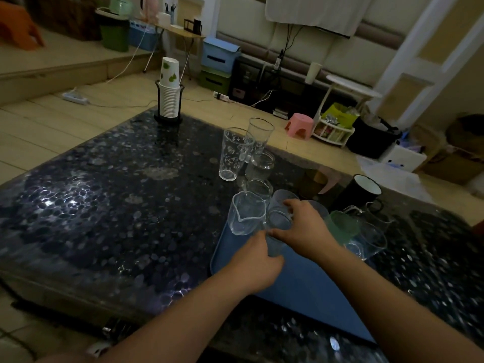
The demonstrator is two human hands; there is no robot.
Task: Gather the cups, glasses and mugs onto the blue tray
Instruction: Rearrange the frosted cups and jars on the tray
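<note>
Step in hand: seating a clear glass on the far end of the blue tray [301, 289]; both hands meet on that glass, so this looks like a placing, not a fresh pick
Left grip: left hand [258, 260] curls its fingers round the lower part of the small clear glass [277, 226], from the near side
Right grip: right hand [303, 229] lies over the same glass from the right, thumb low and fingers across its far rim; it grasps the glass too, though blur hides how firmly
Just left of the grip: a clear spouted cup [245, 213] stands touching or almost touching the held glass, at the tray's far left corner
Right of the grip: a green cup [343, 226] and clear handled mugs [372, 237]; whether they stand on the tray or the desk [104, 218] I cannot tell
Beyond the grip: short glasses [260, 166], two tall printed tumblers [235, 153], a black mug [358, 192] far right, all off the tray
Far corner: a paper cup stack [169, 93] in its holder
Next move: set the glass upright, release, then reach for the nearest short glass; tight spacing calls for care against knocking neighbours
</note>
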